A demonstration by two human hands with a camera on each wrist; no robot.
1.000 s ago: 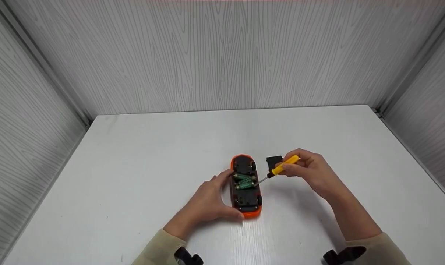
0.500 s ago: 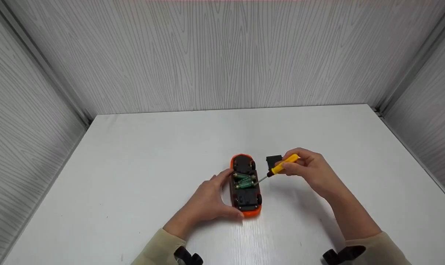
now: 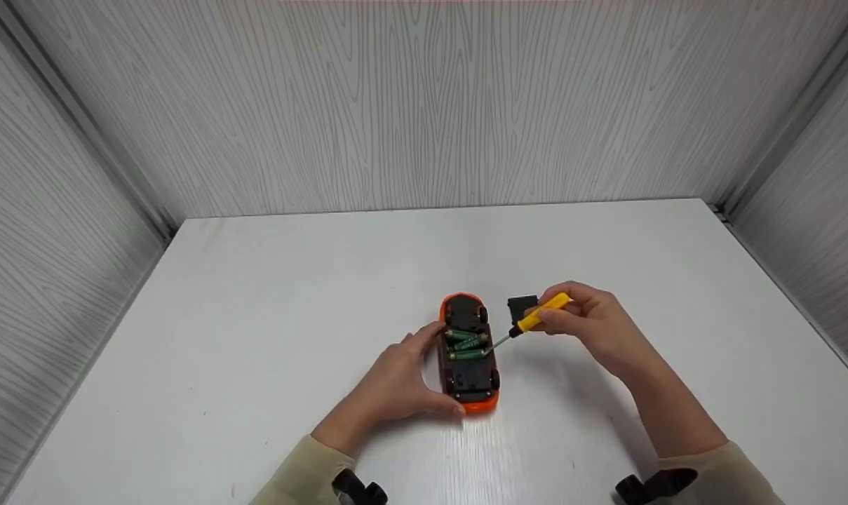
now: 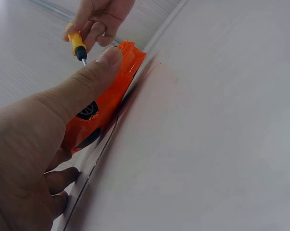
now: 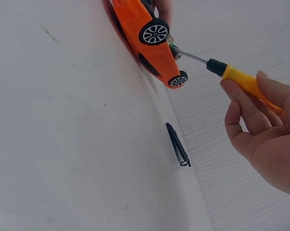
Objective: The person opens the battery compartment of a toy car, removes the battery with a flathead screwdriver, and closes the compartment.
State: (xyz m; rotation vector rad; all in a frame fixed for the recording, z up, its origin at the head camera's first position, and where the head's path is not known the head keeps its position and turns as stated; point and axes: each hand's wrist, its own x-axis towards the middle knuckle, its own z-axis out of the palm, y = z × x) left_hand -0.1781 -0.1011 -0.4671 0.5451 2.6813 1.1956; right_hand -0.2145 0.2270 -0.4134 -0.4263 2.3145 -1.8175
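Your left hand point(image 3: 399, 382) grips the upturned toy car point(image 3: 469, 379); your right hand point(image 3: 595, 328) holds a screwdriver point(image 3: 531, 322) to its batteries point(image 3: 468, 355); a black cover point(image 3: 520, 306) lies nearby.

The head view looks forward and down; 2 low, closer wrist views share the car point(image 5: 157, 55).

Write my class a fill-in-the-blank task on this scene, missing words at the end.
The left hand holds a toy car; its body colour is ____.
The right hand holds a screwdriver whose handle is coloured ____.
Several green ____ lie in the car's open underside.
In the head view, the black piece lies to the ____ of the car.
Missing words: orange; yellow; batteries; right.
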